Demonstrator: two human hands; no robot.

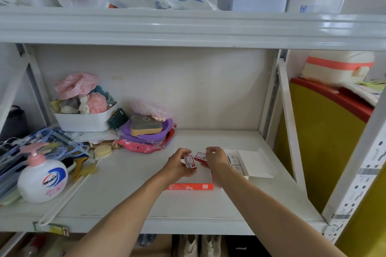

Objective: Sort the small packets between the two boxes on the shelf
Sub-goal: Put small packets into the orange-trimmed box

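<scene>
Two small red-and-white packets are held just above the red box (191, 186) near the centre of the frame. The left hand (180, 162) is closed around one packet (190, 161), which is pinched between thumb and fingers and stands tilted. The right hand (215, 157) is closed on the second packet (199, 156), gripped by its right end; the two packets are just beside each other, nearly touching. The red box lies flat on the shelf (129, 198) beneath both hands, and most of its top is covered by them. To the right, a white box (253, 165) lies open with its flap raised, and pale packets (233, 160) are seen inside it, partly hidden by the right wrist. At the left of the frame a soap bottle (42, 179), a white basket (83, 120) of soft items and a purple pile (146, 131) are set well apart from the boxes. The print on the packets is too small to be read.
</scene>
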